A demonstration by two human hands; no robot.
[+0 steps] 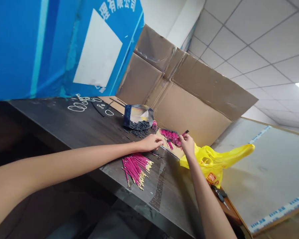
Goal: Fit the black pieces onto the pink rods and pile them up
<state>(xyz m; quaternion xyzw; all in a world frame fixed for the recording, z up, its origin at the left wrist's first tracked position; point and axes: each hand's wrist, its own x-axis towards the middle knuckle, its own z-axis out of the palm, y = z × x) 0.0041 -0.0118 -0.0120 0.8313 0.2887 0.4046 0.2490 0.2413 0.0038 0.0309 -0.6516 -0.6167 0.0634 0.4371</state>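
My left hand (150, 142) rests low over the dark table with its fingers curled together; what they hold, if anything, is too small to make out. Just in front of it lies a loose bundle of magenta sticks with gold-coloured tips (138, 169). My right hand (187, 145) is closed on a thin magenta stick with a black end (185, 132), at the right end of a pile of magenta sticks with black ends (170, 136). Short black tube pieces (139, 126) spill from an open pouch (141, 113) beyond my left hand.
Beside my right forearm sits a yellow plastic bag (209, 162), with a black-handled tool (220, 196) below it. Cardboard (196, 106) stands along the back. A large blue box (64, 49) rises at left, near white loops (78, 104) on the table (64, 126).
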